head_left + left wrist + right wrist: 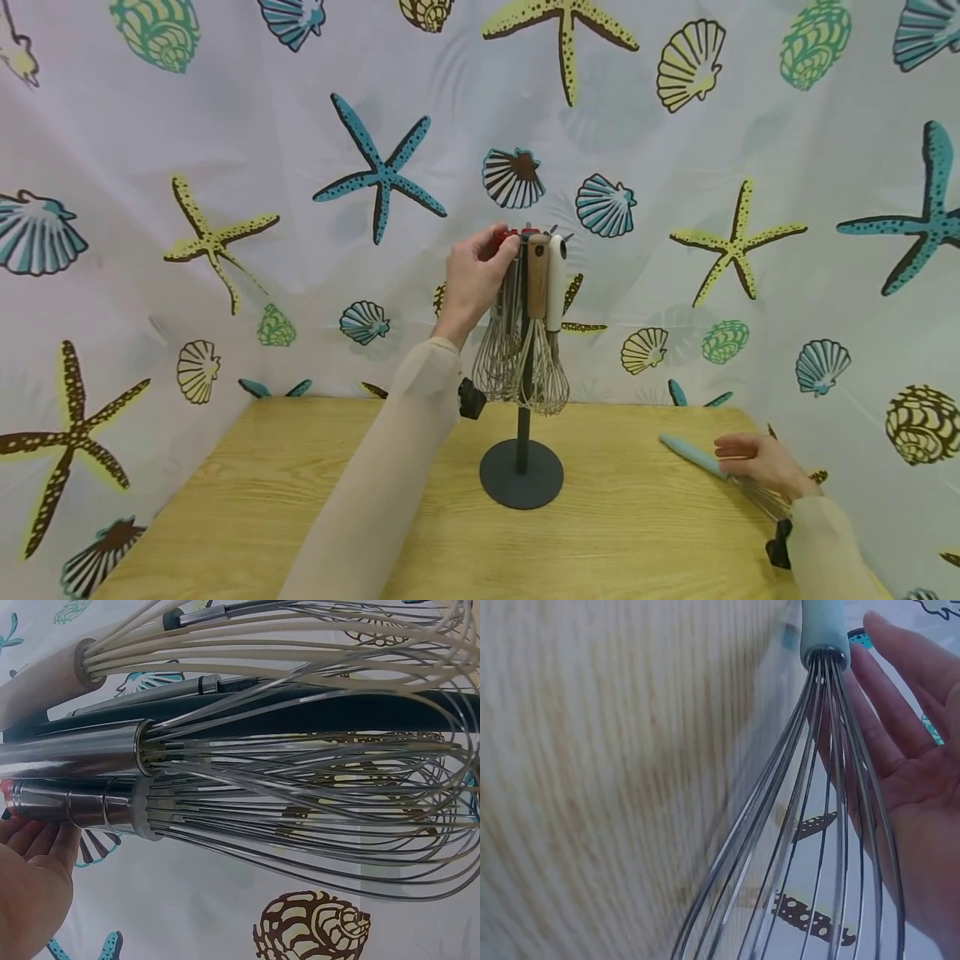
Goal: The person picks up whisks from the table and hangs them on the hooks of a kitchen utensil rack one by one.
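A dark stand with a round base (pixel 521 475) carries several hanging whisks, among them one with a wooden handle (pixel 537 279) and one with a white handle (pixel 556 283). At the stand's top my left hand (pixel 477 275) pinches the red-ended steel handle of a whisk (pixel 90 804), whose wire loops hang among the others. On the table's right side lies a whisk with a light blue handle (pixel 692 454). My right hand (pixel 761 462) is beside and over it, its fingers (pixel 892 705) loosely extended near where handle and wires meet. Whether they touch it is unclear.
The wooden table (pixel 615 517) ends at a white curtain (pixel 645 142) printed with shells and starfish, which closes in the back and both sides. Black wrist-camera pieces show at both wrists. The stand rises from the table's middle, left of the blue whisk.
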`<action>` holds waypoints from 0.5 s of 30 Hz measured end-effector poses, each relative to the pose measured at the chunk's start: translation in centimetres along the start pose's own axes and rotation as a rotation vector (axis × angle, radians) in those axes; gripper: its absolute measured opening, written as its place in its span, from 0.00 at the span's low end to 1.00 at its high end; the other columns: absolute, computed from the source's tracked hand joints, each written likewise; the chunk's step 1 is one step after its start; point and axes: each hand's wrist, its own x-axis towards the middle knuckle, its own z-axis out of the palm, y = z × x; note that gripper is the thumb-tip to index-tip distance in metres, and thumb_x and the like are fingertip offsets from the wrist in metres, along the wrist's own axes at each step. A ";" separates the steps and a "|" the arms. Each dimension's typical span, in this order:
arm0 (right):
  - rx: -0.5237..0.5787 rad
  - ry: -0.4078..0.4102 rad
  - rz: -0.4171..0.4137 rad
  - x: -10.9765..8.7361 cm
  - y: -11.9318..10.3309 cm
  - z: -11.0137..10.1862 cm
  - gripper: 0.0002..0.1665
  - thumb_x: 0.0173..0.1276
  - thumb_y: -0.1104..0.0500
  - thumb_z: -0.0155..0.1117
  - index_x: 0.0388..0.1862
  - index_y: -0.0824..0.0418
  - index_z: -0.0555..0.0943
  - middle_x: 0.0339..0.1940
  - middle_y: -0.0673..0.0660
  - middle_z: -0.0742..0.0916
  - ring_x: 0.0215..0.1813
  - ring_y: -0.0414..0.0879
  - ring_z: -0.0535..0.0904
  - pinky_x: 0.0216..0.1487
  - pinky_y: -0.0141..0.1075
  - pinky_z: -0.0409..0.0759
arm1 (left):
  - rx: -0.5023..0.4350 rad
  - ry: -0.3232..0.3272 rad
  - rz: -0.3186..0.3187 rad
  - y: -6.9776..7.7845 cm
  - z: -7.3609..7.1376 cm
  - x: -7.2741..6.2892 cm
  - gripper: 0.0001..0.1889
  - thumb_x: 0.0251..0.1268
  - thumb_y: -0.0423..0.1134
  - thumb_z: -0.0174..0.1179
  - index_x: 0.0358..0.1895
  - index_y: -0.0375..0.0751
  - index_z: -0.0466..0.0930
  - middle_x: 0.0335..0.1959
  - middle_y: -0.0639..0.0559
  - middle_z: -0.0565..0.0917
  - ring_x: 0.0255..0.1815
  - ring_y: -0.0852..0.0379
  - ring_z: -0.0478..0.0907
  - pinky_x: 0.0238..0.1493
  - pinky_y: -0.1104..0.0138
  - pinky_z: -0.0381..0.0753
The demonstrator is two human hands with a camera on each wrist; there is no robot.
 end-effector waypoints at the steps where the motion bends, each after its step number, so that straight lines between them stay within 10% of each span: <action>1: -0.006 -0.017 -0.008 0.0 0.0 0.1 0.33 0.68 0.58 0.66 0.66 0.77 0.70 0.58 0.74 0.80 0.55 0.61 0.82 0.48 0.42 0.84 | 0.000 0.000 -0.002 0.0 0.0 0.0 0.24 0.71 0.51 0.56 0.65 0.44 0.77 0.53 0.48 0.84 0.50 0.58 0.81 0.54 0.64 0.81; 15: -0.129 -0.092 -0.026 0.4 -0.7 0.8 0.26 0.62 0.64 0.70 0.57 0.76 0.77 0.50 0.73 0.85 0.51 0.63 0.83 0.45 0.44 0.85 | 0.012 -0.001 0.002 0.0 0.1 0.0 0.23 0.72 0.50 0.55 0.64 0.44 0.77 0.54 0.48 0.84 0.51 0.58 0.81 0.55 0.64 0.81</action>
